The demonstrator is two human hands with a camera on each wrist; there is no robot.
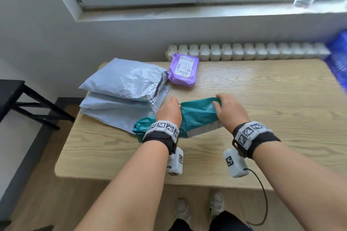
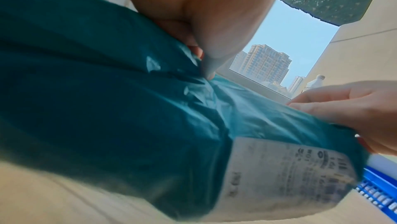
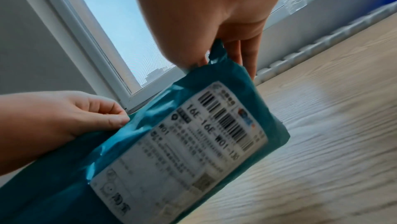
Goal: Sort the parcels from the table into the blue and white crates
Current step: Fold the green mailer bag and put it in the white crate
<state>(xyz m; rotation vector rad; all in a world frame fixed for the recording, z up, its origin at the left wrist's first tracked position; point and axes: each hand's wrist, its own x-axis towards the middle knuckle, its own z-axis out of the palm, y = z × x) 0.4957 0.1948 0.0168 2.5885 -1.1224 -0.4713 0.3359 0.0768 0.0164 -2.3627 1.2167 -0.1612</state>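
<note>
Both hands — left hand [image 1: 170, 109], right hand [image 1: 228, 109] — pinch the teal parcel [image 1: 197, 116] off the bench [image 1: 262, 99], label tilted up — probably to read it.

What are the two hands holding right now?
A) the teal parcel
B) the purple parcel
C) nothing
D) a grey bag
A: the left hand and the right hand both grip the teal parcel, while the purple parcel and the grey bags lie untouched on the table.
</note>
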